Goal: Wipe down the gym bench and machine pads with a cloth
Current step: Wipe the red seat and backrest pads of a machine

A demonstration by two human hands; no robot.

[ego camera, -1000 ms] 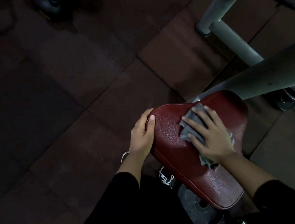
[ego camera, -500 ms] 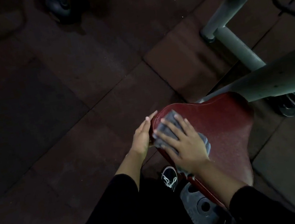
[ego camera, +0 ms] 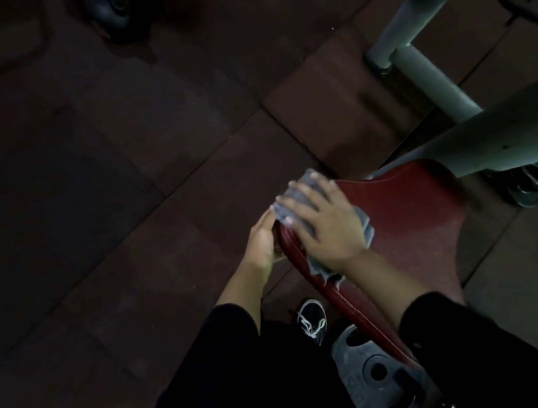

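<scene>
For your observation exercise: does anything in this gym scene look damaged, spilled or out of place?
Nothing clearly stands out. The right hand presses the grey cloth on the red seat pad, whose left edge the left hand steadies. A weight plate lies below; the lighting is dim.

Very dim and murky, left side nearly black, fingers slightly motion-blurred, wide-angle bending at edges.

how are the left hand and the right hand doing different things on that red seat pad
The right hand lies flat on top of the red pad, fingers spread, pressing the grey cloth. The left hand holds no cloth; it rests against the pad's side edge. Both touch the same corner.
</scene>
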